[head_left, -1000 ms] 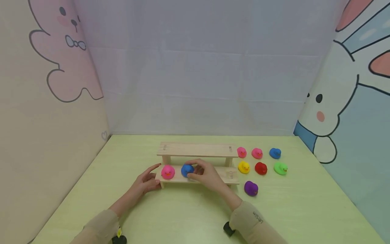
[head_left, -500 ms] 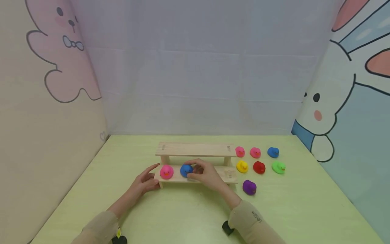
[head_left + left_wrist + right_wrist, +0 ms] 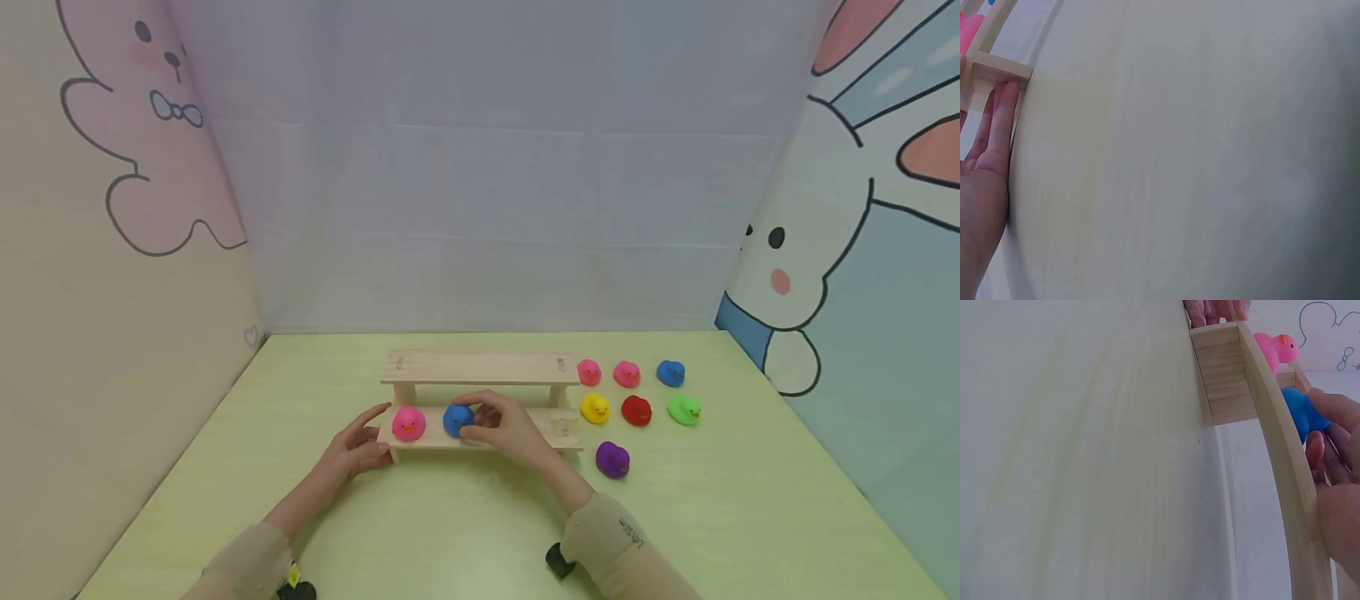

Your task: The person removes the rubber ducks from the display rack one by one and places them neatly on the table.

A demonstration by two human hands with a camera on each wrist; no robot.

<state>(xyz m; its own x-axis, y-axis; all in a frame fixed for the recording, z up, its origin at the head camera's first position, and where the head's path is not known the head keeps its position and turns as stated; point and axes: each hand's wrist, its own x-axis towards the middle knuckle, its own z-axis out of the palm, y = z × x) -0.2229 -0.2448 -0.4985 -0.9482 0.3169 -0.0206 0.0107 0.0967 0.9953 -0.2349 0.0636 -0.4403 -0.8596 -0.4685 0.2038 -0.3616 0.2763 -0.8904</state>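
A two-tier wooden shelf (image 3: 480,367) stands on the table, a higher board behind a lower one. My right hand (image 3: 513,429) pinches a blue toy duck (image 3: 454,421) on the lower board, thumb in front and fingers behind. Left of it, a pink toy duck (image 3: 408,423) sits upright on the same board, apart from the blue one. My left hand (image 3: 352,443) rests against the shelf's left end, its fingers (image 3: 1002,122) fairly straight and touching the end leg. In the right wrist view the blue duck (image 3: 1297,409) is partly hidden by my thumb.
Right of the shelf lie more toy ducks: two pink (image 3: 627,374), one blue (image 3: 671,372), a yellow (image 3: 595,408), a red (image 3: 637,410), a green (image 3: 684,409) and a purple (image 3: 612,460). Fabric walls with cartoon animals bound the pale green table (image 3: 450,533).
The whole head view shifts slightly, so everything appears a little further left. Both hands keep their places on the blue duck and at the shelf's end.
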